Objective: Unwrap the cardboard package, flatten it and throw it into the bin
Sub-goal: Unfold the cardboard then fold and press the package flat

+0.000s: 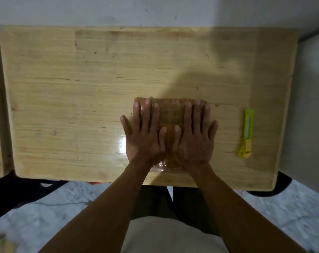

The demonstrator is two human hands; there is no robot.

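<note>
A brown cardboard package [170, 114], shiny with clear tape, lies flat on the wooden table [72, 92] near its front edge. My left hand [143, 134] rests palm down on the package's left half, fingers spread. Beside it, my right hand [195, 136] presses flat on the right half, fingers spread too. The thumbs almost touch over the middle of the package. Both hands cover most of the cardboard; only its far strip and a bit of its near edge show. No bin is in view.
A lime-green utility knife [246, 134] lies on the table to the right of my right hand, pointing away from me. A white wall stands behind the table. Dark table legs and a pale marbled floor show below the front edge.
</note>
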